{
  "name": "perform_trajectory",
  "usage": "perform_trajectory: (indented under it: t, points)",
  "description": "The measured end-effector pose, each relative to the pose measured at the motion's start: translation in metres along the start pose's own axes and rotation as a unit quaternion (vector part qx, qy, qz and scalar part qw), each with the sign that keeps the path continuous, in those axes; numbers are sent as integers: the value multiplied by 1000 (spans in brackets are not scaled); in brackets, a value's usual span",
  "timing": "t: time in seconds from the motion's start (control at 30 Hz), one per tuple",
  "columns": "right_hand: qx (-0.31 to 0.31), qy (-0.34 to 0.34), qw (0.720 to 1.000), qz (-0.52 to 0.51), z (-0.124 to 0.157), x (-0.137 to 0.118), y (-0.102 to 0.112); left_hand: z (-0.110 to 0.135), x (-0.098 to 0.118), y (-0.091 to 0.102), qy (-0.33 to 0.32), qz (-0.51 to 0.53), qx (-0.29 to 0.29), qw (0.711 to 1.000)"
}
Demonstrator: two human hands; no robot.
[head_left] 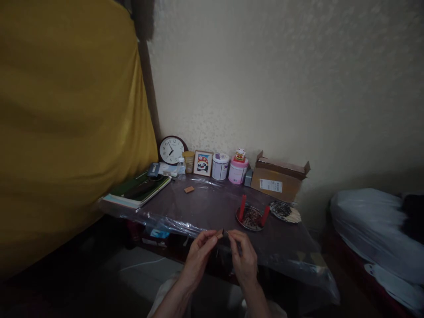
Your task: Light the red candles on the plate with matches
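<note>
My left hand (199, 256) is closed, pinching a small flat brown piece (220, 234) between thumb and fingertips, just over the table's front edge. Close beside it, my right hand (244, 256) is pinched too, its fingertips at the dark end of that piece; what they hold is too small to make out. Beyond the right hand, two red candles (243, 208) stand on a round plate (251, 229) strewn with dark bits. Behind them, another plate (277, 216) carries dark bits and pale thin sticks (293, 216). A small brown block (189, 189) lies farther back on the tabletop.
The table (205, 207) has a clear plastic cover. Along the wall stand a clock (172, 150), a framed panda picture (203, 164), two canisters (220, 168) and a cardboard box (278, 176). Books (139, 190) lie left, near a yellow curtain (73, 110). A plastic-wrapped bundle (374, 229) sits right.
</note>
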State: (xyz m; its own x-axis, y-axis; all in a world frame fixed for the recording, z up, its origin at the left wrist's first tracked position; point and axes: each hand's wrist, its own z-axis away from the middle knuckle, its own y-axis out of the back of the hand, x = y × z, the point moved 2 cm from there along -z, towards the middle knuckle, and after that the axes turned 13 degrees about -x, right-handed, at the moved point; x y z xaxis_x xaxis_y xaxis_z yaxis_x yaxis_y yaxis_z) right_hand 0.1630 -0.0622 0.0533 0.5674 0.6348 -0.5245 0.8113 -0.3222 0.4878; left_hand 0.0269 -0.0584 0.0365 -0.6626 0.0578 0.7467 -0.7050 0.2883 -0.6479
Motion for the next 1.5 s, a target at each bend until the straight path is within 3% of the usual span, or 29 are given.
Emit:
perform_trajectory:
  t: [0.17,0.3,0.37,0.43,0.57,0.77,0.93,1.1,1.23,1.27,1.33,1.4,1.5]
  points:
    - [54,-12,998,-17,0,-21,18,-2,1,2,7,-3,21,1000]
    - [-43,40,998,17,1,0,4,-1,6,-3,-6,-13,4,1000]
    - [-29,-1,999,34,3,25,-3,0,7,-5,-15,-17,-4,1000]
    - [16,-92,995,16,4,46,-3,1,6,-4,-14,-21,-6,1000]
    - [47,-156,985,-52,3,48,6,0,3,3,-11,-19,9,1000]
    - [38,-130,988,-78,1,16,6,0,-1,0,3,-1,4,1000]
    - [0,-48,998,-45,3,2,-1,1,1,-4,-1,14,-1,1000]
    - [36,-18,999,-22,1,-16,13,0,0,-2,9,14,10,1000]
    - [-22,23,999,-6,0,-3,6,0,2,-3,-3,8,0,1000]
    - [-31,7,999,0,0,7,2,0,3,-4,-8,3,-2,1000]
    - [23,-86,996,2,1,29,-1,2,4,-4,-16,-11,0,1000]
    - [41,-153,987,-31,2,42,-2,3,4,-2,-14,-20,5,1000]
    - [46,-169,981,-81,2,43,1,2,2,1,-10,-15,11,1000]
